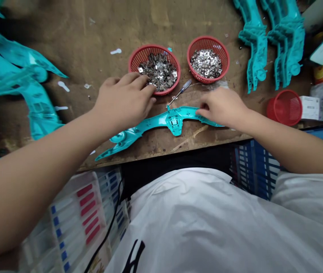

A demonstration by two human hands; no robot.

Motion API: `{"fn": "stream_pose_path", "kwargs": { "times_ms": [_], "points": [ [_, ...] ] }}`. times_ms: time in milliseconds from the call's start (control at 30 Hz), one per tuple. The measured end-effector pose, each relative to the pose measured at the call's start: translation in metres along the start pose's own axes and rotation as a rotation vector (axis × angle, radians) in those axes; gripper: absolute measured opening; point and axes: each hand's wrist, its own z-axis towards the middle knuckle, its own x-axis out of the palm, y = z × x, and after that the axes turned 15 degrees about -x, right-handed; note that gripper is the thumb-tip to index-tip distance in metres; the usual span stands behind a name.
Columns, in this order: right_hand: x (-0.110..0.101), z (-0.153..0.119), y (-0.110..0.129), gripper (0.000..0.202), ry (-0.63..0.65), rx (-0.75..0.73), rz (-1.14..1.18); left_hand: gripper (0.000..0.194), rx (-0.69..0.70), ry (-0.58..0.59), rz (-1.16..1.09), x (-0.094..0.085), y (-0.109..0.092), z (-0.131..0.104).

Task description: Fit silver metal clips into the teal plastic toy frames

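Observation:
A curved teal plastic part (174, 122) lies along the near edge of the wooden table. My right hand (221, 105) is closed at its right arm, thumb and curled fingers against the plastic. Over the near-left rim of a red basket (175, 60) reaches my left hand (124, 98), its fingers stretched out towards small metal pieces (161, 70); the fingertips partly hide what they touch. A second red basket (224, 72) holds shinier small metal pieces (206, 63). Between the baskets and the teal part lies a screwdriver (184, 86).
More teal parts lie piled at the left (37, 102) and in rows at the back right (256, 49). A small red basket (285, 108) stands beside a white box (310, 107). Below the table edge are a blue crate (258, 163) and pale plastic crates (90, 201).

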Motion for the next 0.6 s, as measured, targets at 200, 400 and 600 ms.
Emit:
{"fn": "stream_pose_path", "kwargs": {
  "times_ms": [200,400,600],
  "points": [
    [-0.002,0.021,-0.056,0.035,-0.132,0.051,-0.069,0.067,0.015,0.026,0.067,-0.001,-0.001,0.003],
    [0.003,0.027,-0.056,0.029,0.041,0.009,0.053,0.056,0.081,-0.001,0.111,-0.004,-0.001,0.004],
    [-0.01,0.023,-0.053,0.041,0.017,0.049,0.101,0.059,0.11,0.048,0.127,-0.001,-0.006,0.005]
  ]
}}
